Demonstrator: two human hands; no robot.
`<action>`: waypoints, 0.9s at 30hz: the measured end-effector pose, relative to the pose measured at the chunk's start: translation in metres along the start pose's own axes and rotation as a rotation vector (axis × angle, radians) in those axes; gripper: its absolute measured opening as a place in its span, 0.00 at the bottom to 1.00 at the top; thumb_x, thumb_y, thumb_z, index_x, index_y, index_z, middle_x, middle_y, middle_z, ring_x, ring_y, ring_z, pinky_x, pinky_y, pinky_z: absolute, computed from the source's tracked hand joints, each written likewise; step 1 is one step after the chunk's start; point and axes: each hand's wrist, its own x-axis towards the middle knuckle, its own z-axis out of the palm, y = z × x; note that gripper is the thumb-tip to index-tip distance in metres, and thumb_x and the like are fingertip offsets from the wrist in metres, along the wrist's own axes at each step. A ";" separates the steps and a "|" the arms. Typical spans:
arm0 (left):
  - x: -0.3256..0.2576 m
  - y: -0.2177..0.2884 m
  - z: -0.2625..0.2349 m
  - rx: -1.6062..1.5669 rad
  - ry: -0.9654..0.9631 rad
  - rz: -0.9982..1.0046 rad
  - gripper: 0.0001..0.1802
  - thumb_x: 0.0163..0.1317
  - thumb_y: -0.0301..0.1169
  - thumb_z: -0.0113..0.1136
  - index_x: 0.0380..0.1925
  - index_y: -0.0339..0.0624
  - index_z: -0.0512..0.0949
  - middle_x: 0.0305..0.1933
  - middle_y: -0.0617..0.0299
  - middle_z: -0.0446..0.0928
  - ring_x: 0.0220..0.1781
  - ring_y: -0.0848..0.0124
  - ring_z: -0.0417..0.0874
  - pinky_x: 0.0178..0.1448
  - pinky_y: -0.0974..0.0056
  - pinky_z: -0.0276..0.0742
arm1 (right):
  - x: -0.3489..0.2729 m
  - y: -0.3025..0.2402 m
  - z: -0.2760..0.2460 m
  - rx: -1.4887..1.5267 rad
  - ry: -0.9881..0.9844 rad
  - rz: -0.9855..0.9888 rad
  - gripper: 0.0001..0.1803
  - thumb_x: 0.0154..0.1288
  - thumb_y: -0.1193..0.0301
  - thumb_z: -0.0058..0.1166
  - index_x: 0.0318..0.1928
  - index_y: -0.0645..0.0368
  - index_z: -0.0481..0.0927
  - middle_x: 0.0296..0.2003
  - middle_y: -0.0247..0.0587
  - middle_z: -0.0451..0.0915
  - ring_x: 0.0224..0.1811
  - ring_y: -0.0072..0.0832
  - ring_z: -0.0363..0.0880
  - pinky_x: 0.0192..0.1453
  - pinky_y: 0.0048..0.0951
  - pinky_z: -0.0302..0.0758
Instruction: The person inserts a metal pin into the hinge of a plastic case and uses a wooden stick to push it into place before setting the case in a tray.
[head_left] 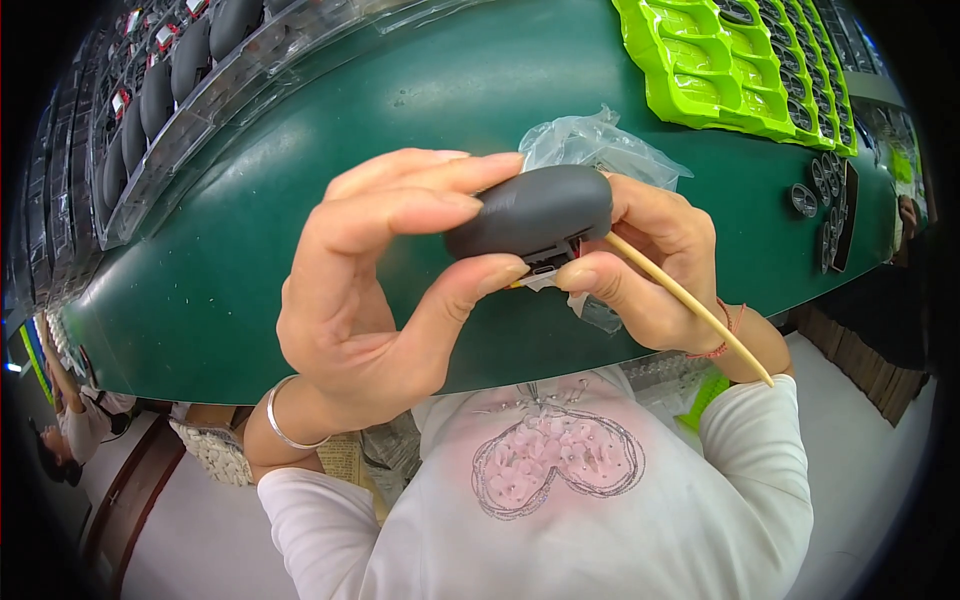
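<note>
Between my two hands, above the table, is a dark grey oval plastic case point(530, 210) with a smooth rounded top. A small port and a bit of white and yellow material show along its lower edge. My left hand point(365, 290) grips its left end, thumb below and fingers above. At the other end, my right hand point(660, 265) holds the case with the thumb by the opening. A thin wooden stick point(690, 305) is tucked in that same hand and slants down toward the forearm. The right fingertips are partly hidden behind the case.
Behind the case, a crumpled clear plastic bag point(600, 140) lies on the green table point(430, 90). Clear trays point(170, 130) of dark housings stand at the far left. A bright green moulded tray point(700, 75) sits at the far right, near several small round black parts point(803, 200).
</note>
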 end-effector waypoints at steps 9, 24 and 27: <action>-0.002 0.004 -0.005 -0.091 -0.039 -0.264 0.22 0.58 0.22 0.65 0.51 0.29 0.68 0.46 0.48 0.79 0.49 0.68 0.79 0.58 0.66 0.70 | 0.000 -0.006 0.000 0.094 0.010 0.069 0.08 0.55 0.75 0.66 0.31 0.64 0.78 0.23 0.35 0.75 0.23 0.18 0.70 0.26 0.20 0.65; 0.010 0.001 -0.005 -0.164 -0.002 -0.180 0.16 0.54 0.23 0.68 0.43 0.34 0.80 0.38 0.54 0.81 0.35 0.70 0.82 0.40 0.70 0.78 | 0.011 -0.010 -0.008 -0.168 -0.116 -0.197 0.11 0.53 0.77 0.65 0.35 0.67 0.78 0.26 0.42 0.76 0.25 0.29 0.73 0.30 0.25 0.68; 0.012 0.010 -0.009 -0.184 -0.092 -0.240 0.21 0.52 0.24 0.70 0.48 0.36 0.79 0.35 0.58 0.82 0.34 0.75 0.81 0.39 0.71 0.78 | 0.010 -0.011 -0.009 -0.195 -0.137 -0.253 0.11 0.53 0.76 0.65 0.35 0.66 0.78 0.26 0.41 0.76 0.26 0.29 0.73 0.31 0.26 0.69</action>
